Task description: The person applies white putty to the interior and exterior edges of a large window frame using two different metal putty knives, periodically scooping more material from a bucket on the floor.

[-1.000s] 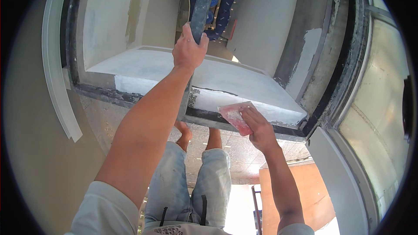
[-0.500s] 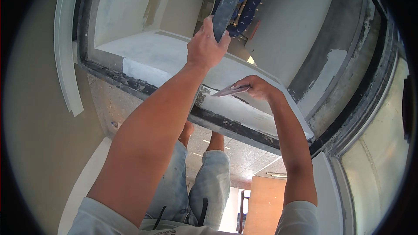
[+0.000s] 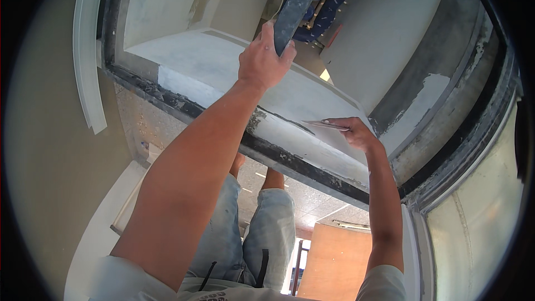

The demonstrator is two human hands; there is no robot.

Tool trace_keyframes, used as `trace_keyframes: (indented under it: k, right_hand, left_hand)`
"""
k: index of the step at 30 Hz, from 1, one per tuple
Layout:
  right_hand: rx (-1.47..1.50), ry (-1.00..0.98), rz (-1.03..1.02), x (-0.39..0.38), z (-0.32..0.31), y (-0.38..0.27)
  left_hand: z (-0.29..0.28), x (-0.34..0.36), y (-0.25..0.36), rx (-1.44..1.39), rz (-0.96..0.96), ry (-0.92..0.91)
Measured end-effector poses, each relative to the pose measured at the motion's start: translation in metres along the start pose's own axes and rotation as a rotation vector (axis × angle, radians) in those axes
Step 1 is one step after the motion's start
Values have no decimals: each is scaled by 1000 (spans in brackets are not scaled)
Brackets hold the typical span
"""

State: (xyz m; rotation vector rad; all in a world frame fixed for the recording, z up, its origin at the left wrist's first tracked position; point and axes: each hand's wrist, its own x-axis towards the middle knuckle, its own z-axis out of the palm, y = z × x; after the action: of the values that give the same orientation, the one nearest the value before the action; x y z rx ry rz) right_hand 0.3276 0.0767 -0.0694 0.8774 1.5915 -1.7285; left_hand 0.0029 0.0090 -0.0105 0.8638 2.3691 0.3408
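Note:
My left hand (image 3: 263, 60) is closed around the lower end of a long, flat, dark grey bar (image 3: 298, 8), smeared with pale marks, that slants up past the upper edge of the view. In my right hand (image 3: 356, 132) is a thin, flat scraper (image 3: 326, 125), its blade pointing left. The blade lies low over a ledge (image 3: 304, 144) coated with white filler, at or very near the surface; I cannot tell whether it touches. A dark, uncoated streak runs along the ledge left of the blade.
A black strip (image 3: 290, 163) edges the ledge on my side. A white filler patch (image 3: 426, 97) marks the grey wall at right. A pale metal strip (image 3: 88, 78) hangs at left. Beyond the ledge lies dark blue patterned cloth (image 3: 334, 11); below stands an orange-brown board (image 3: 334, 262).
My right hand has moved right along the ledge with the scraper, whose blade now lies flatter. My left hand and the bar have barely moved.

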Motion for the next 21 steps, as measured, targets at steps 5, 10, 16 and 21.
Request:
trace_keyframes:
  k: [5, 10, 16, 21]
  right_hand:
    - [-133, 21, -210, 23, 31, -31]
    - [-158, 91, -246, -34, 25, 29]
    - [-16, -92, -2, -69, -29, 79]
    - [-40, 48, -263, 0, 3, -20]
  left_hand:
    - [-1, 4, 3, 35, -13, -38]
    - [2, 2, -2, 18, 3, 42]
    - [-3, 1, 2, -14, 2, -31]
    - [-3, 1, -1, -3, -6, -25]
